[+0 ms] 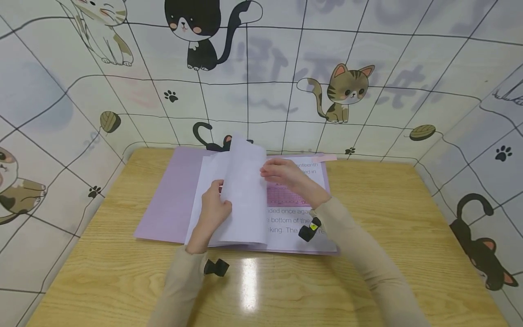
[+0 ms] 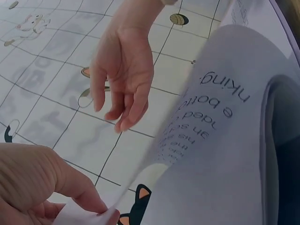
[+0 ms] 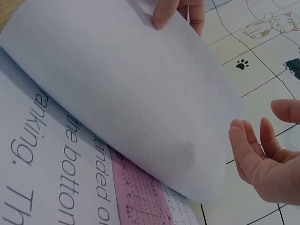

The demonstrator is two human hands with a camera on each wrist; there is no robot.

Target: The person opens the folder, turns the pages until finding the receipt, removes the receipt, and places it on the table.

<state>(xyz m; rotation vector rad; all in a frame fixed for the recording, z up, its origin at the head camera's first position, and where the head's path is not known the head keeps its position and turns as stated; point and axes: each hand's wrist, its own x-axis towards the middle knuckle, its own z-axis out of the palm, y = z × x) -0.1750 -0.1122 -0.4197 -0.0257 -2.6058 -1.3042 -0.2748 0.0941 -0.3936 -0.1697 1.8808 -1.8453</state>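
A booklet of printed white pages in a lilac folder (image 1: pixel 163 209) lies spread out in the head view. One white page (image 1: pixel 247 195) is lifted and curves over, its blank side up. The left hand (image 1: pixel 213 210) pinches this page at its left edge; in the left wrist view the thumb and fingers of the left hand (image 2: pixel 51 183) meet on the paper. Near the page's other side is the right hand (image 1: pixel 292 175), which the right wrist view shows as an open right hand (image 3: pixel 272 159) with loosely bent fingers, apart from the paper and holding nothing.
Under the lifted page lies a printed page with a pink grid (image 1: pixel 286 195). A pink tab (image 1: pixel 324 158) sticks out at its top right. The wooden table (image 1: pixel 376 200) meets a wall (image 1: pixel 265 100) covered in cat drawings. Small black cubes (image 1: pixel 216 268) hang at the wrists.
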